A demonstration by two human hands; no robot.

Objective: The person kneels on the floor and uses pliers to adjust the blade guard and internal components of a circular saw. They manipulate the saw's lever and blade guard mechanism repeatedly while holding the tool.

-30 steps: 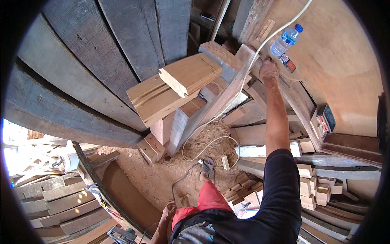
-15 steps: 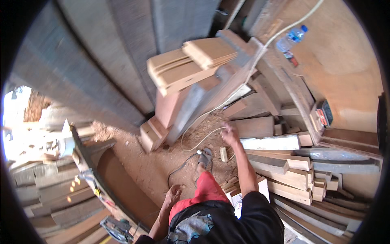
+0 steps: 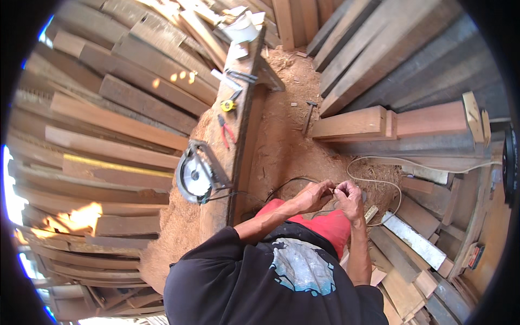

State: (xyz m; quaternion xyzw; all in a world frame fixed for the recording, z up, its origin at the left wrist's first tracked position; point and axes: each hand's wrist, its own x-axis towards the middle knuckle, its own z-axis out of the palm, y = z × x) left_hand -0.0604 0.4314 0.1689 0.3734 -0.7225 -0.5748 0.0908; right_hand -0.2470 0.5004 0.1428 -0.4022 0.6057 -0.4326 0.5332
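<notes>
Hands together: bare left hand (image 3: 312, 197), bare right hand (image 3: 352, 200)

Both near red cloth shorts (image 3: 331, 226), curled, meeting at the tips. Grip, either side: cannot tell whether closed on something small. Thin black cord (image 3: 294, 179) curves just beyond, over brown sawdust-covered floor (image 3: 295, 154). At left, long dusty wooden bench (image 3: 215, 223) carries silver-bladed circular saw (image 3: 195, 177), red-handled pliers (image 3: 226, 131), small yellow tape measure (image 3: 228, 105).

Bright daylight, blown-out left rim, sun-patched planks (image 3: 122, 225), fisheye-bent edges, black corners
</notes>
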